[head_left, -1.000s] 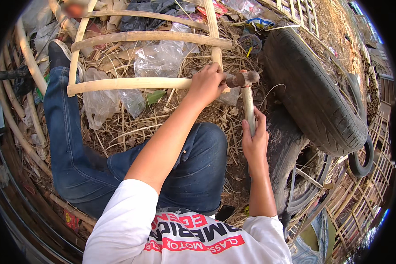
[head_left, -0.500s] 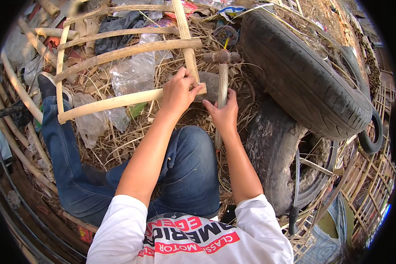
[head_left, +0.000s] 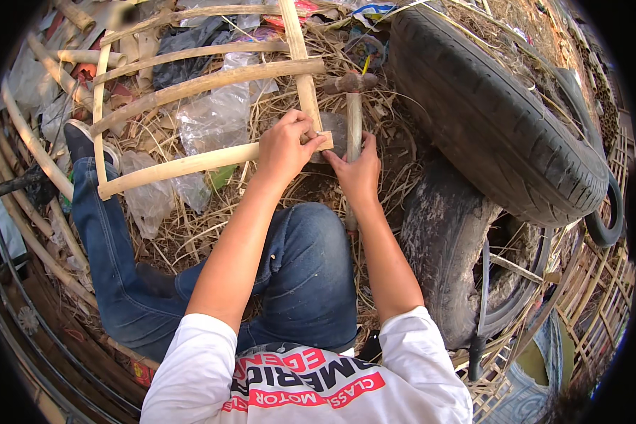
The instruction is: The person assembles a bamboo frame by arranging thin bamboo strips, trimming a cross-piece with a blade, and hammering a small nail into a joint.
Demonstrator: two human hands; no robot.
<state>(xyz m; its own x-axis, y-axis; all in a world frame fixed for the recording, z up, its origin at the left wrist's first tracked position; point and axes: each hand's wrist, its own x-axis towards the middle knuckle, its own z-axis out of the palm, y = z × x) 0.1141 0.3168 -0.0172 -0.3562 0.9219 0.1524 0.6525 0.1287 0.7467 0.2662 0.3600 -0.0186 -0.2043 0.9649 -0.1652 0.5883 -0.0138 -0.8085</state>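
Note:
A ladder-like frame of pale bamboo strips [head_left: 212,83] spreads across the upper left. My left hand [head_left: 287,147] is closed at its near right corner, thumb and fingertips pinched where the lowest bamboo strip [head_left: 191,165] crosses the upright strip [head_left: 295,39]. Whatever small thing is between those fingertips is too hidden to make out. Just to the right, my right hand [head_left: 360,169] is wrapped round the wooden handle of a hammer [head_left: 354,113], its rusty head pointing away from me. Behind the joint sits a grey block [head_left: 338,127], partly covered by my hands and the hammer.
On the right, a large black tyre [head_left: 495,120] leans over a worn, dirty tyre [head_left: 445,247]. A curved-bladed tool [head_left: 483,304] stands against it. Dry straw and clear plastic [head_left: 212,124] litter the ground. Bamboo poles [head_left: 39,152] lie left, past my bent leg [head_left: 120,261].
The hammer's head has shifted slightly up and left, with my right hand still round the handle. My left hand stays pinched at the corner of the bamboo frame.

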